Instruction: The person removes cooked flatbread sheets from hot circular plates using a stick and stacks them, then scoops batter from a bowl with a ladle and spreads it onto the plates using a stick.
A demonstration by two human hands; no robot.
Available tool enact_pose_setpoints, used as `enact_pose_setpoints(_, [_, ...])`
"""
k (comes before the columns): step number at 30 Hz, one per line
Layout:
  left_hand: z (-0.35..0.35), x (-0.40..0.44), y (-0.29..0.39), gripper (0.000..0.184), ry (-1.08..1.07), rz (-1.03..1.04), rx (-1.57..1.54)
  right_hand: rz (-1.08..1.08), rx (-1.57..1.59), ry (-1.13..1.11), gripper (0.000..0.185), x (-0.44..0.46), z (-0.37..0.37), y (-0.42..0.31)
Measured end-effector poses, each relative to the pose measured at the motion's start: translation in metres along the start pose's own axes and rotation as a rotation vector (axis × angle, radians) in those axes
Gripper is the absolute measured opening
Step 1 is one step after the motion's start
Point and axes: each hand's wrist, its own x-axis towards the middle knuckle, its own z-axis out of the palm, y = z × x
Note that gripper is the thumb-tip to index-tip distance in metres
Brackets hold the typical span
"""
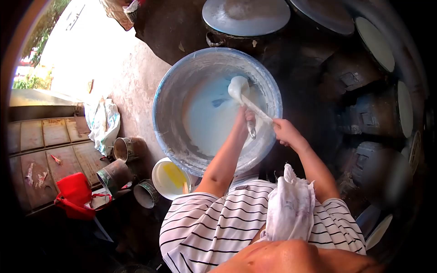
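Observation:
A large grey-blue tub (pixel 160 113) in front of me holds milky white liquid (pixel 207 120). Over it, my left hand (pixel 245 117) is wrapped round a metal handle (pixel 252 131) with a hole in its end. In line with that handle lies a rounded, white-coated head (pixel 238 86), seemingly a ladle's bowl. My right hand (pixel 287 133), near the tub's right rim, grips a pale stick (pixel 258 108) coated in white. The stick's far end meets the rounded head; whether it rests on it or in it I cannot tell.
Round pale lids or discs (pixel 246 17) line the back and right side. To the left are a white bucket (pixel 159 179), several dented metal cans (pixel 114 175), a red bag (pixel 75 193) and a white plastic sack (pixel 104 120). A whitish cloth (pixel 291 204) hangs at my chest.

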Motion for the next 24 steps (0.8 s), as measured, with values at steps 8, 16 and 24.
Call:
enact_pose_setpoints(8, [0.095, -0.212, -0.065, 0.034, -0.83, -0.014, 0.265, -0.283, 0.764, -0.356, 0.041, -0.117, -0.028, -0.03])
enact_pose_setpoints(16, [0.247, -0.356, -0.103, 0.037, -1.254, -0.132, 0.47, -0.867, 0.774, -0.31, 0.035, -0.192, -0.051, -0.147])
enact_pose_setpoints(24, [0.129, -0.28, -0.039, 0.039, -0.661, -0.343, 0.104, -0.39, 0.767, -0.258, 0.032, -0.122, 0.015, -0.035])
